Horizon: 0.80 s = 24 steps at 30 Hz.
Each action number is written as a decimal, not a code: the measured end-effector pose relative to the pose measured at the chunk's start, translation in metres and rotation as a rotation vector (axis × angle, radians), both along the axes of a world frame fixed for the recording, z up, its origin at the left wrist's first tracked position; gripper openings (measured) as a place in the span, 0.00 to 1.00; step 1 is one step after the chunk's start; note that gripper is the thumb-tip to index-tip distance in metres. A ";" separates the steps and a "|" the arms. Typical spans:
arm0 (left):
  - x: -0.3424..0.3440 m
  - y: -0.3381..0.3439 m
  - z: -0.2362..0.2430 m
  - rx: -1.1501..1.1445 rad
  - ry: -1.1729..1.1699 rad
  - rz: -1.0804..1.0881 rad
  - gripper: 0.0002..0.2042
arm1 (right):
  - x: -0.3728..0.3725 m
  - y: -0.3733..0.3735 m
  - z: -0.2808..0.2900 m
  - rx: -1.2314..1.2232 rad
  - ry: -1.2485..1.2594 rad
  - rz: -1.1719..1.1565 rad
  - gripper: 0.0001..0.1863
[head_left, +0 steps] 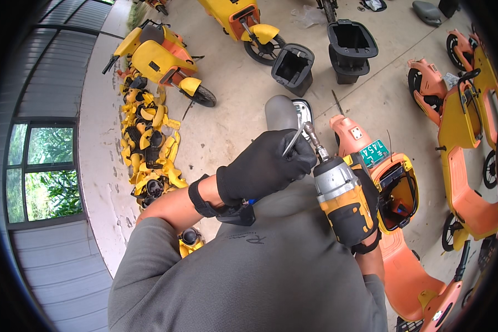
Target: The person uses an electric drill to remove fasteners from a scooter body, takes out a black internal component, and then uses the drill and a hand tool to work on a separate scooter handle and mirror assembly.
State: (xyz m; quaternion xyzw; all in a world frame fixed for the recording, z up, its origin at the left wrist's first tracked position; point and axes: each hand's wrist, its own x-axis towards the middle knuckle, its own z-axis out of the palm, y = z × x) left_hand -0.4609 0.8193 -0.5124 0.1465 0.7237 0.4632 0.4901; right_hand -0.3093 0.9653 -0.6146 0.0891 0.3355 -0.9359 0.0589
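My left hand (271, 166), in a black glove, is closed around a thin metal rod (294, 139) whose upper end reaches the socket tip (311, 133) of an impact wrench. The impact wrench (343, 202) is yellow and black with a silver nose, pointing away from me. My right hand (369, 193), also gloved in black, grips it from the right and is mostly hidden behind its body. Just beyond the hands is a grey scooter seat (281, 113), tilted up with part of its underside showing. Beside the wrench, an orange scooter (351, 135) has an open yellow-rimmed compartment (416, 199).
Two black bins (292, 67) (353, 51) stand on the concrete floor (221, 133) ahead. Yellow-orange scooters (163, 61) stand at the far left and ahead, with more scooters (454, 144) on the right. Yellow and black parts (149, 138) are heaped along the left wall.
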 end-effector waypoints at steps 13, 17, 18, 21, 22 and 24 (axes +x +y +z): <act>0.009 0.004 0.003 0.010 0.411 -0.095 0.06 | -0.001 -0.001 -0.009 -0.497 -0.075 0.055 0.19; 0.010 0.005 0.004 -0.029 0.483 -0.120 0.06 | 0.001 -0.001 -0.010 -0.328 -0.009 0.007 0.17; 0.010 0.003 0.002 -0.029 0.484 -0.119 0.06 | -0.001 0.002 -0.004 -0.045 0.032 0.033 0.17; 0.009 0.000 -0.001 0.007 0.514 -0.138 0.05 | 0.001 0.002 -0.005 0.212 0.072 0.052 0.17; 0.009 0.001 0.000 -0.013 0.514 -0.135 0.06 | 0.002 0.001 -0.008 0.198 0.071 0.049 0.17; 0.009 0.001 0.002 -0.034 0.514 -0.132 0.06 | 0.002 0.000 -0.013 0.193 0.093 0.069 0.18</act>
